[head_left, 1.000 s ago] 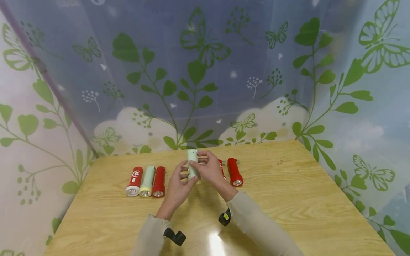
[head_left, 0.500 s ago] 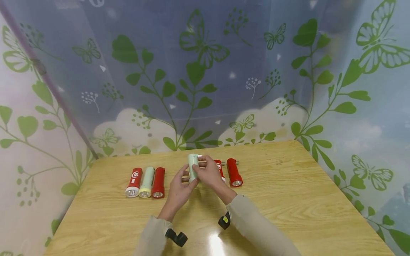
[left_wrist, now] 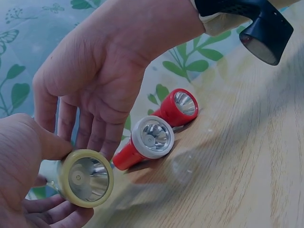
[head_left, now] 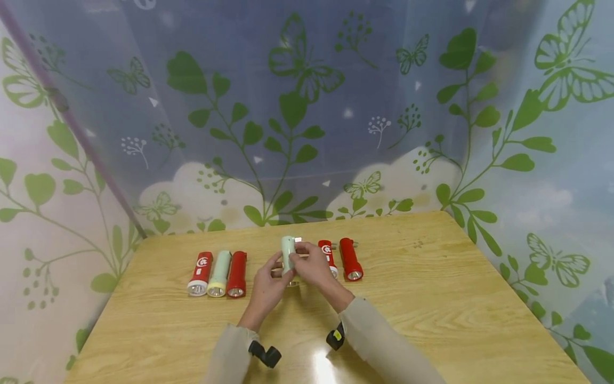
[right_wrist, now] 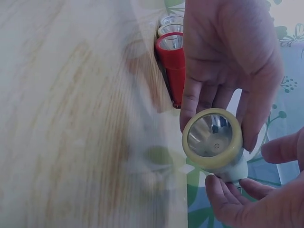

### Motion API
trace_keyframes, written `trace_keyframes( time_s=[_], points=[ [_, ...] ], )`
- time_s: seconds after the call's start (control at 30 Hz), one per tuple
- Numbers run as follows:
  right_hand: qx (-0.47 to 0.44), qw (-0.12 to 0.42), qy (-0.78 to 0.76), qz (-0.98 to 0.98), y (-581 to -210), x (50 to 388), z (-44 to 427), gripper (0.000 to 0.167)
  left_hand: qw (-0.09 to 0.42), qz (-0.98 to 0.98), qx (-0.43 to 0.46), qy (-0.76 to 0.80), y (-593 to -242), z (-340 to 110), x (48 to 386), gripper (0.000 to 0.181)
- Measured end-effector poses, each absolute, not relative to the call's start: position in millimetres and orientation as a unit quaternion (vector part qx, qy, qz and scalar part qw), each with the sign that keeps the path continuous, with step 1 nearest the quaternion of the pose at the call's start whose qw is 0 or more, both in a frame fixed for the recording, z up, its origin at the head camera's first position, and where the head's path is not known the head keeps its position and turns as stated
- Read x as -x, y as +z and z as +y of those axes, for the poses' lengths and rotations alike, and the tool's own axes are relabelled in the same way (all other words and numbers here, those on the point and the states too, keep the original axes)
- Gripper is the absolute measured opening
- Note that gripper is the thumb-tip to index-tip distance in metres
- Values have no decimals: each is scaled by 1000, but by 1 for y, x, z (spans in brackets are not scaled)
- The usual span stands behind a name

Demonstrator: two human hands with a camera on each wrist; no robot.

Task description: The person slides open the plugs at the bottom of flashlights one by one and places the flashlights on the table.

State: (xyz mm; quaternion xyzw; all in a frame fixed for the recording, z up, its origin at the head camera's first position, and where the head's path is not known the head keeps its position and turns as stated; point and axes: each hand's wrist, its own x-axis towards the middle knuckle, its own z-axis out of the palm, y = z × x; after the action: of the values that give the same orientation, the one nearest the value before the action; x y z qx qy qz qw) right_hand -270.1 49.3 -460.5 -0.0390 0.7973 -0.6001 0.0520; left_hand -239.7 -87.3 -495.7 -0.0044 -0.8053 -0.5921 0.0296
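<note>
A mint-green flashlight [head_left: 288,250] with a pale yellow lens ring [right_wrist: 213,137] is held between both hands over the table, its lens end toward the person. My left hand [head_left: 266,290] grips its lower left side, thumb and fingers around the body near the ring. On the other side, my right hand [head_left: 314,266] holds it with the thumb at its body and the fingers around the upper right. A small white piece [head_left: 298,239] juts from the flashlight's top right, just above the right fingers. Part of the body is hidden by the hands.
Left on the wooden table [head_left: 431,298] lie a red-and-white flashlight [head_left: 200,273], a mint-green one [head_left: 220,273] and a red one [head_left: 237,273], side by side. Right of the hands lie another red-and-white flashlight [head_left: 328,255] and a red one [head_left: 351,258]. A patterned curtain [head_left: 307,133] stands behind.
Both hands have lowered the mint-green flashlight a little toward the table. The white piece at its top shows more plainly, and the red-and-white flashlight on the right is less covered.
</note>
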Motion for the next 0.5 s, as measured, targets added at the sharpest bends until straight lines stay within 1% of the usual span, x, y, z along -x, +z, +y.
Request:
trace_keyframes(
  time_s=[0.2, 0.5],
  points=[
    [47, 59, -588, 806, -464, 270, 50, 39, 29, -808, 2, -588, -501, -87, 244, 57],
    [42, 74, -572, 816, -465, 269, 52, 44, 14, -810, -3, -586, -507, -83, 250, 57]
  ],
)
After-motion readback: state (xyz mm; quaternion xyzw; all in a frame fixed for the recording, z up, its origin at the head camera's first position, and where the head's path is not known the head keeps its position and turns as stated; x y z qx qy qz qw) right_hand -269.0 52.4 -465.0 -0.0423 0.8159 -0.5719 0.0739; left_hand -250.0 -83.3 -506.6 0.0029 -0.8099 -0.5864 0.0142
